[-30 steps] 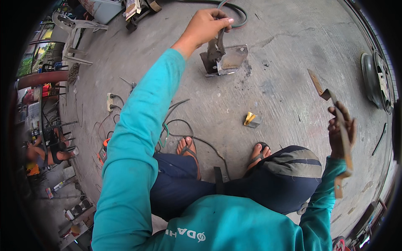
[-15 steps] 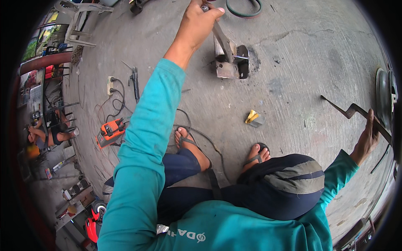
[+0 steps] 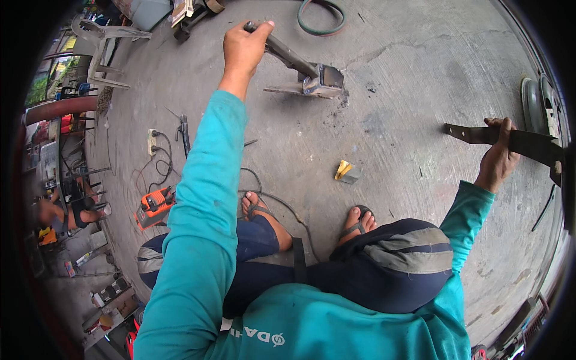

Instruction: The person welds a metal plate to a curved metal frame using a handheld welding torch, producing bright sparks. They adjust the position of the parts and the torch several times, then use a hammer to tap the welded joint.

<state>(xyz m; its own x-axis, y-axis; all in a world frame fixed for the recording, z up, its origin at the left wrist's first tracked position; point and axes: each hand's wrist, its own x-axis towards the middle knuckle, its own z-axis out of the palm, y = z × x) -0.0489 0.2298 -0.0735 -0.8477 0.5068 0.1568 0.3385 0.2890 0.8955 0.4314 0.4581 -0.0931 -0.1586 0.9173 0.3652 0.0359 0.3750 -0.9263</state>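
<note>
My left hand (image 3: 243, 48) grips the upper end of a grey metal bar assembly (image 3: 300, 66) that slants down to a welded base plate on the concrete floor. My right hand (image 3: 498, 159), stretched out to the right, is closed around a flat dark metal strip (image 3: 510, 141) held roughly level above the floor. Both arms wear teal sleeves. My sandalled feet (image 3: 312, 219) stand on the concrete below.
A small yellow and grey block (image 3: 347, 172) lies on the floor ahead of my feet. An orange power tool (image 3: 155, 205), a power strip (image 3: 152, 141) and cables lie left. A green hose ring (image 3: 321, 15) lies at the top; wheel rims (image 3: 537, 99) right. Another person sits far left.
The left hand has tilted the bar assembly so it slants left. The right hand has swung the metal strip lower and more level, and the view has shifted.
</note>
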